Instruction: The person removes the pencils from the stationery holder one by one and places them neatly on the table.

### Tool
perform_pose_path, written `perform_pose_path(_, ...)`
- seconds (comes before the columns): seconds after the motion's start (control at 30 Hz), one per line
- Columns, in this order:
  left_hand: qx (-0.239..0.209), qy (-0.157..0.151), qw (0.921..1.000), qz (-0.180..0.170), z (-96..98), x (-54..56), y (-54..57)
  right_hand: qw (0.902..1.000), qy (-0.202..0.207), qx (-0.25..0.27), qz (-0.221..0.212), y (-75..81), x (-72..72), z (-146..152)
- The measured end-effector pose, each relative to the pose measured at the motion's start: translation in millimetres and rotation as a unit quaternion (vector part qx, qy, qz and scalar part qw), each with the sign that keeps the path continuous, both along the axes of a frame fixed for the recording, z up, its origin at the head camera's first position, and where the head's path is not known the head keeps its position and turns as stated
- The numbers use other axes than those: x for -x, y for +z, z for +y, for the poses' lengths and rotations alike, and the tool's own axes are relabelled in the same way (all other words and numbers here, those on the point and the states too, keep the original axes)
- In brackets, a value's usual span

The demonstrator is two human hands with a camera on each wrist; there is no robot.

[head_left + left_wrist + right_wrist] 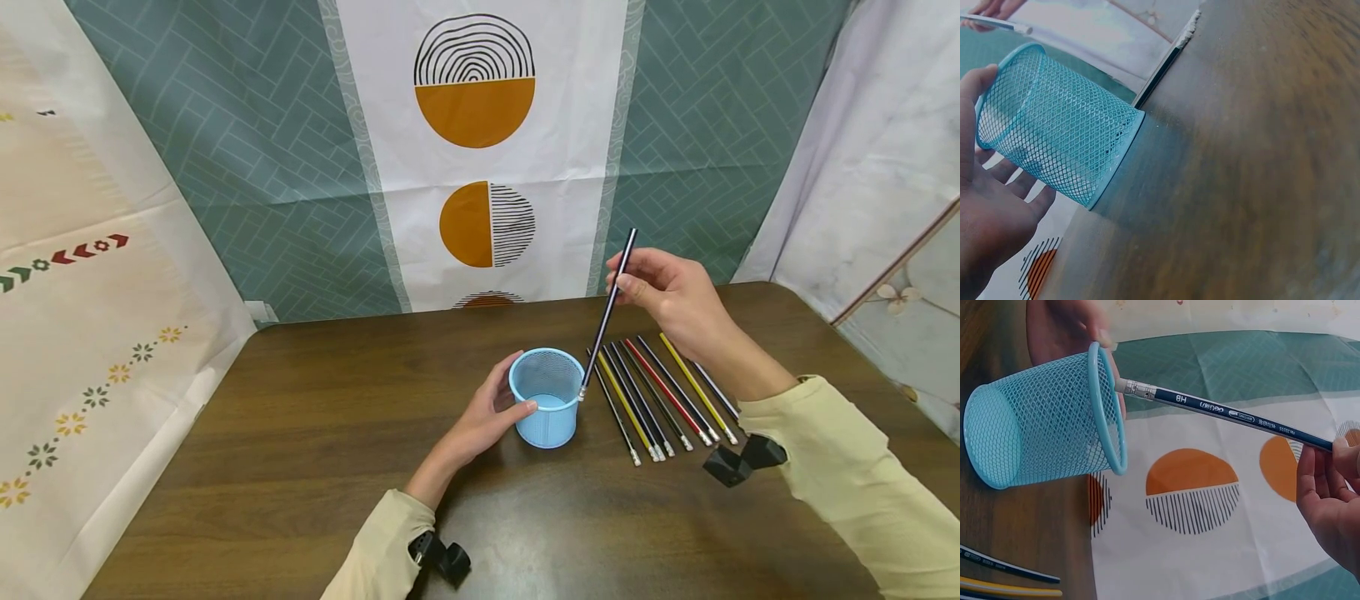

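Note:
A light blue mesh pencil cup (546,429) stands upright on the table. My left hand (483,417) holds it from the left side, thumb at the rim and the other fingers round the far side. In my right hand (671,292) a dark pencil (609,312) is pinched near its upper end. That pencil slants down to the cup, and its white eraser (1121,385) is at the rim in the right wrist view; whether it touches I cannot tell. Right of the cup, several pencils (678,400) lie side by side, mostly dark, some yellow, one red, erasers toward me.
The brown wooden table (315,450) extends left and in front of the cup. Behind its far edge hangs a green and white patterned cloth (495,167). Pale cloths hang at the left (97,333) and right (885,167).

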State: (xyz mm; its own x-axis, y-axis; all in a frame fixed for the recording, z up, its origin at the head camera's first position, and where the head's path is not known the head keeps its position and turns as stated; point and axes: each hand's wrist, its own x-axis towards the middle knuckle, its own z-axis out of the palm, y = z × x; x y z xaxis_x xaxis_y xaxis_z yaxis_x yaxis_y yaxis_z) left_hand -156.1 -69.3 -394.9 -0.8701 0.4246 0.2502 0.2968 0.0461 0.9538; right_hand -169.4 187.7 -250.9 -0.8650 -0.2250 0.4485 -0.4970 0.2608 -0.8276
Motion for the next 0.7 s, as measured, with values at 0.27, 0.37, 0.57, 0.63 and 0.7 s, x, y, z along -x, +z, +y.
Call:
perform_pose_path(0.27,0.0,0.001,1.0,-0.001,0.1,-0.6,0.2,0.9996,0.01,-0.025,-0.002,-4.5,-0.8,2)
perform_pose_path(0.37,0.002,0.004,1.0,-0.003,0.0,-0.6,-0.1,0.9992,0.022,-0.032,0.003,-7.7,0.1,4)
perform_pose_path(0.57,0.001,0.002,1.0,-0.002,0.1,0.4,-0.4,0.998,0.02,-0.059,0.007,-13.4,2.0,9)
perform_pose_path(0.63,0.001,0.001,1.0,-0.001,0.0,0.5,-0.4,0.9973,0.014,-0.071,0.009,-15.7,3.2,11)
perform_pose_path(0.7,0.001,0.0,1.0,0.0,-0.2,0.5,-0.3,0.9968,0.006,-0.079,0.008,-18.4,4.8,13)
